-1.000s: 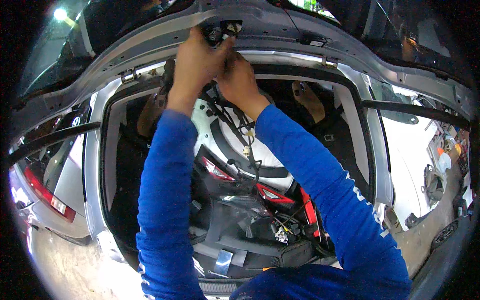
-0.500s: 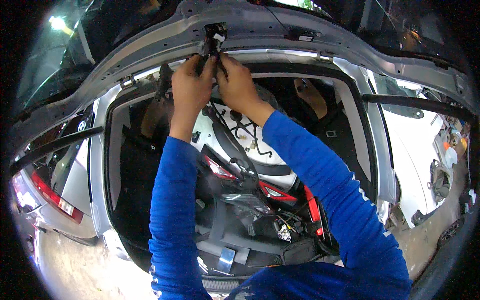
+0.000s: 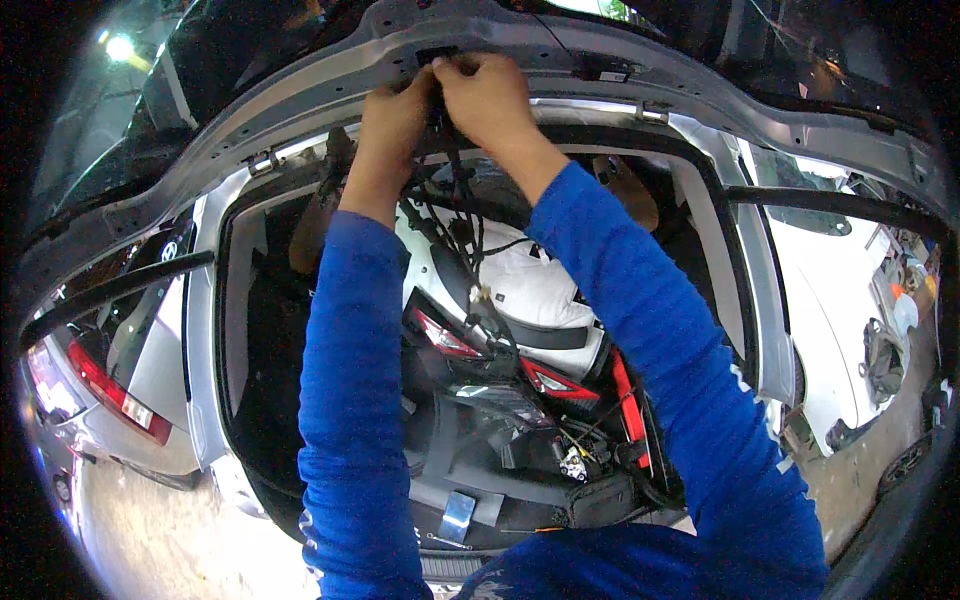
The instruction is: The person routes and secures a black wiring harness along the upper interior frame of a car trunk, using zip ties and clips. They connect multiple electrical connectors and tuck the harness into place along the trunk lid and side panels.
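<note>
Both arms, in blue sleeves, reach up to the bare metal frame of a raised tailgate. My left hand is closed on a black wiring harness just below a dark square opening in the frame. Right beside it, my right hand has bent fingers pinched on the harness at that opening. The fingers hide the part of the harness between them. Below the hands, several dark wires and connectors hang down over a white panel in the cargo space.
Red-and-clear tail lights lie among loose parts in the trunk. Near the sill are a phone-like blue rectangle and a wrench. Struts brace the tailgate on both sides. A silver car stands at left, a white body panel at right.
Both hands have moved up to the opening in the tailgate, taking the harness with them. More of the wires now hang below the hands. A white connector at the opening is now hidden.
</note>
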Action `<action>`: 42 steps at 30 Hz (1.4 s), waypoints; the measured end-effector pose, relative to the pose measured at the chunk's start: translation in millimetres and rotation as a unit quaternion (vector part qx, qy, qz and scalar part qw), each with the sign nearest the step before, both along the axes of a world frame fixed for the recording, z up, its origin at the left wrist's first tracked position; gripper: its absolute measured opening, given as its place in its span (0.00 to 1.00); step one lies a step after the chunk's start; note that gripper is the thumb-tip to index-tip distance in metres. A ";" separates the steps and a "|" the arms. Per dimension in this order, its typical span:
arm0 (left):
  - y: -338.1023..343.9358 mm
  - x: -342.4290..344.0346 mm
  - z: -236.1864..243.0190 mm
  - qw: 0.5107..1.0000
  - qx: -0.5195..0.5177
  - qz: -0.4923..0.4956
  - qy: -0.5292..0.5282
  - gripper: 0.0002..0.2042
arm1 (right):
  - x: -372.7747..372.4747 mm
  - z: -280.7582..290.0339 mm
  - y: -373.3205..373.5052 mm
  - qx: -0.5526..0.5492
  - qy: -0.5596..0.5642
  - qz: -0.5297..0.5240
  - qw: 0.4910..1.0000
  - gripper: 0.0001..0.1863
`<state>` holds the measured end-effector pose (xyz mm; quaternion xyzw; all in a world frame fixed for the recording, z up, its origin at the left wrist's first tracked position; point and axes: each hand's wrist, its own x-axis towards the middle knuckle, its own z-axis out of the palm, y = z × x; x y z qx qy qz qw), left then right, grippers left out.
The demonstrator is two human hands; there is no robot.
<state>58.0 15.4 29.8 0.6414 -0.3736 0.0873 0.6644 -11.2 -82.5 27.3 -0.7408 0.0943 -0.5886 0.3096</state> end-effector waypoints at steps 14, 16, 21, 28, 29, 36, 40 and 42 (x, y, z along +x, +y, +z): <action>11.4 17.5 -6.1 0.961 -0.049 -0.238 0.135 0.20 | -37.0 -57.8 48.1 -0.305 -0.070 -0.012 0.950 0.12; 10.2 15.8 -5.2 0.990 -0.024 -0.132 0.047 0.21 | -42.9 -51.8 33.5 -0.117 -0.072 0.084 0.987 0.14; 8.0 20.0 -8.0 0.996 0.026 0.004 -0.080 0.23 | -31.3 -13.3 0.6 -0.294 0.193 -0.124 0.928 0.21; 7.4 26.3 -15.4 0.996 0.020 0.005 -0.084 0.23 | -16.3 24.2 7.3 -0.346 0.341 -0.166 0.858 0.16; 8.7 26.1 -15.7 0.997 0.007 -0.011 -0.081 0.23 | -15.3 28.4 4.9 -0.378 0.346 -0.158 0.844 0.14; 21.7 20.6 -8.6 0.947 -0.042 -0.278 0.156 0.24 | -6.4 22.7 -15.4 -0.378 0.227 -0.101 0.892 0.11; 18.9 19.3 0.2 0.927 -0.072 -0.311 0.198 0.26 | -4.0 14.9 -37.5 -0.389 0.159 -0.061 0.905 0.12; 13.8 20.0 1.9 0.940 -0.042 -0.278 0.191 0.26 | -1.8 9.0 -42.8 -0.401 0.105 -0.048 0.909 0.13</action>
